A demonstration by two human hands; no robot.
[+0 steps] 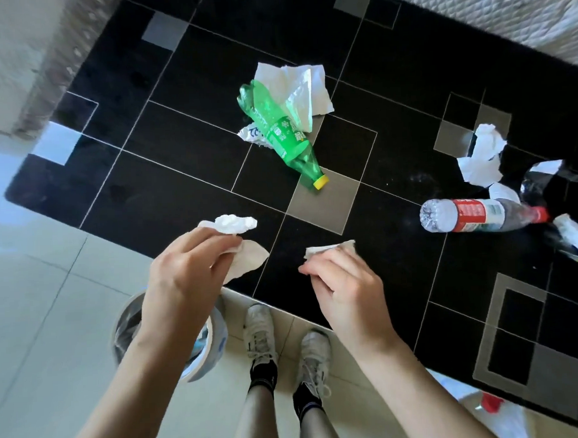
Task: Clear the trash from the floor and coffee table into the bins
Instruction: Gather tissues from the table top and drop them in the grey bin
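Note:
My left hand [184, 271] is shut on crumpled white tissues [237, 224], held above and just past a round bin [207, 359] lined with clear plastic. My right hand [345, 282] is shut on a small white paper scrap [328, 248]. On the black rug [180, 150] lie a green plastic bottle [279, 130] with a yellow cap, white paper and a plastic wrapper [296, 87] beside it, a clear bottle [477, 214] with a red label, and more crumpled tissues [482, 156] at the right.
My two feet in white sneakers [260, 334] stand on the pale tiled floor at the rug's near edge. A quilted white cover [503, 11] borders the rug at the top right. A second container with a red cap and clear plastic [494, 405] sits at the lower right.

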